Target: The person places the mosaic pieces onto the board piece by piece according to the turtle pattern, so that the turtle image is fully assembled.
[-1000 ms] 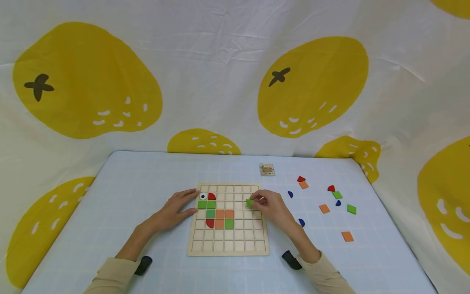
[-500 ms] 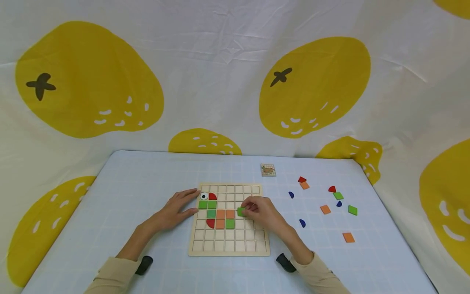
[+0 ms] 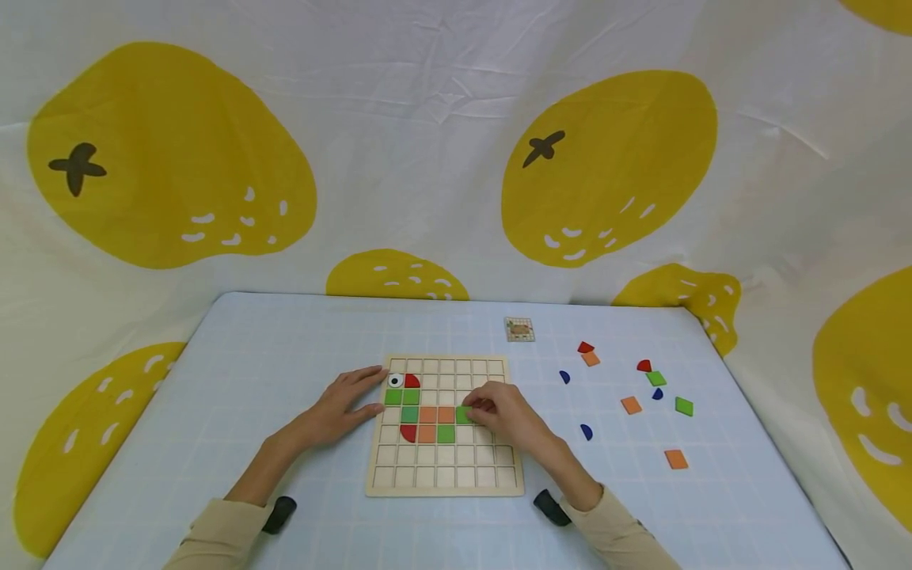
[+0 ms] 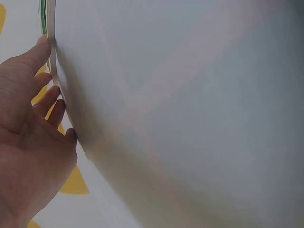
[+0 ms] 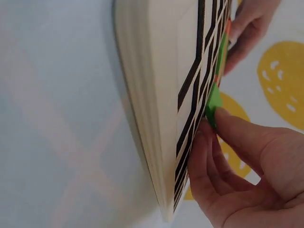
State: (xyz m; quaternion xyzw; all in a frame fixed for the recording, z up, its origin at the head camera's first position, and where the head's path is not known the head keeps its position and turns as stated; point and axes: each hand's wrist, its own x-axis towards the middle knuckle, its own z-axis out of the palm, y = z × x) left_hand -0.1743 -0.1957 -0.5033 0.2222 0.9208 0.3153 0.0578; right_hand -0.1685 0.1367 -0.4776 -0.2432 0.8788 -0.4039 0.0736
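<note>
A wooden grid board [image 3: 445, 491] lies on the table, with coloured tiles set in its cells. My right hand [image 3: 507, 413] pinches a green square tile [image 3: 461, 415] between thumb and fingers, in the cell right of two orange squares. In the right wrist view this green tile [image 5: 213, 103] sits slightly raised at the thumb tip. At the board's left edge, my left hand [image 3: 335, 410] rests with extended fingers and thumb touching the rim. Near it are a round eye tile [image 3: 395, 381], red quarter-circles [image 3: 412, 381] and green squares [image 3: 394, 397].
Loose tiles lie right of the board: orange squares [image 3: 631, 405], green squares [image 3: 684, 407], blue half-circles [image 3: 587, 432] and red pieces [image 3: 644, 366]. A small picture card [image 3: 520, 329] lies behind the board. A fruit-patterned cloth [image 3: 427, 198] hangs beyond the table.
My right hand has carried the green square left and toward me, down into the cell beside the orange squares. My left hand stays at the board's edge.
</note>
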